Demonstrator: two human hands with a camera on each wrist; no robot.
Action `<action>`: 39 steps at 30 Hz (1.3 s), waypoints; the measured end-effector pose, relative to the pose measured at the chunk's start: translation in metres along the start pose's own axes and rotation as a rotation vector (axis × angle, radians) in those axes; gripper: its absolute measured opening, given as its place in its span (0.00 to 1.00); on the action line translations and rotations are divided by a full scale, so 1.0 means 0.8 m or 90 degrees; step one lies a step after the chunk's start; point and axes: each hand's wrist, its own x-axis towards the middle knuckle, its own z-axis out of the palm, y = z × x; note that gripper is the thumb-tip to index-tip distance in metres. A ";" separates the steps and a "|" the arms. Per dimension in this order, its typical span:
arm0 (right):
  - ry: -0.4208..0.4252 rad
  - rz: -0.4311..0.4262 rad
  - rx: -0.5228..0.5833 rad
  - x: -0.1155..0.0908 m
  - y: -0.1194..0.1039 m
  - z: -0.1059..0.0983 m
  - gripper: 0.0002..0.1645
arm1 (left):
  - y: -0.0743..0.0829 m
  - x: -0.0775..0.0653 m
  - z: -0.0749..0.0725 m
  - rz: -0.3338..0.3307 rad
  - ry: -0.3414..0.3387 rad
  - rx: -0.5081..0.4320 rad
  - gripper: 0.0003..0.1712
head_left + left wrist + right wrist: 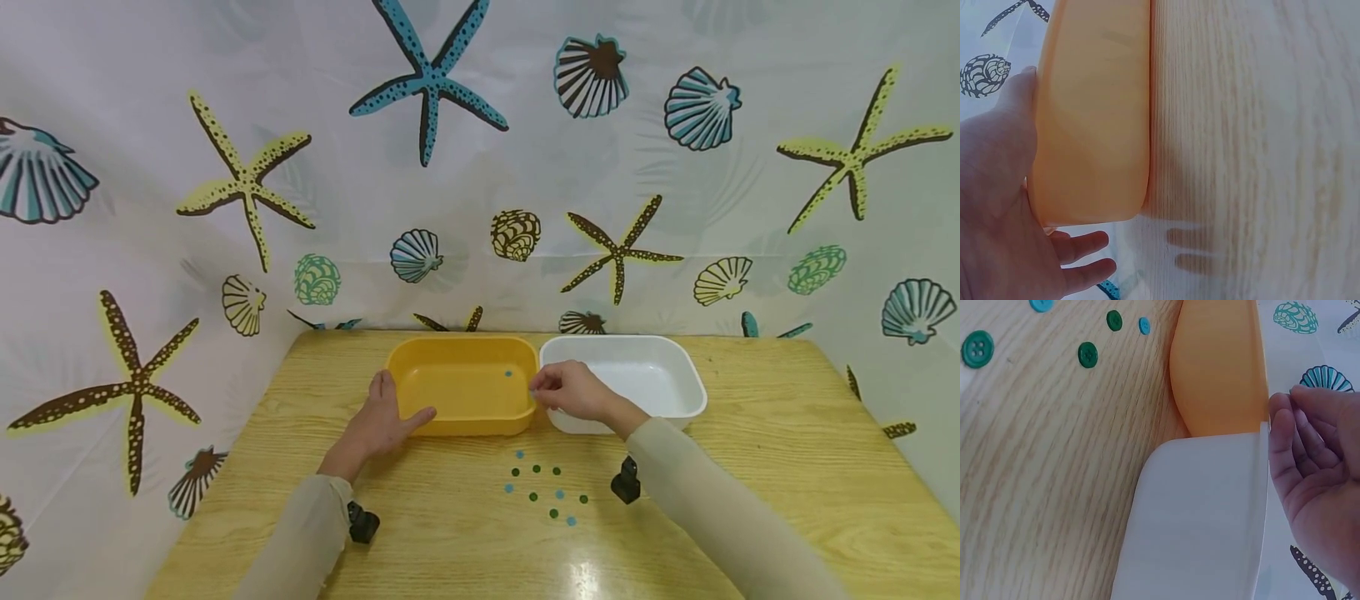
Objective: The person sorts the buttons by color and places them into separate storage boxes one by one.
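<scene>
My left hand (pixel 382 421) rests against the near left corner of a yellow tray (pixel 461 427). Its thumb lies over the front rim and its fairly straight fingers (pixel 1085 247) are beside the left end. Over the seam between the yellow tray and a white tray (pixel 693 398), my right hand (pixel 573 390) has thumb and fingertips together, pinching a small button that is almost wholly hidden. One blue button (pixel 508 373) lies inside the yellow tray. On the table in front are several loose blue buttons (pixel 559 495) and green buttons (pixel 1088 355).
Both trays stand side by side near the back of the wooden table (pixel 787 450). Behind and at the sides hangs a white curtain (pixel 480 192) printed with starfish and shells. Dark wrist devices (pixel 626 482) hang below both forearms.
</scene>
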 end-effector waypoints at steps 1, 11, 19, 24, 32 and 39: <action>0.003 0.000 0.002 0.001 0.001 0.001 0.09 | 0.000 0.000 0.001 -0.002 0.000 0.001 0.70; 0.020 0.027 0.050 0.014 0.002 0.006 0.10 | 0.002 0.001 -0.001 -0.018 0.018 0.017 0.69; 0.035 0.027 0.014 0.023 -0.002 0.011 0.09 | 0.001 0.001 0.001 -0.015 0.011 0.011 0.70; 0.033 0.027 0.002 0.028 -0.005 0.010 0.08 | 0.000 0.001 0.001 -0.017 0.002 0.012 0.71; 0.025 0.057 -0.015 0.041 -0.008 0.006 0.09 | 0.000 0.003 -0.002 -0.017 -0.003 0.025 0.70; 0.023 0.081 -0.024 0.051 -0.005 0.004 0.10 | 0.001 0.004 -0.004 -0.016 -0.002 0.020 0.69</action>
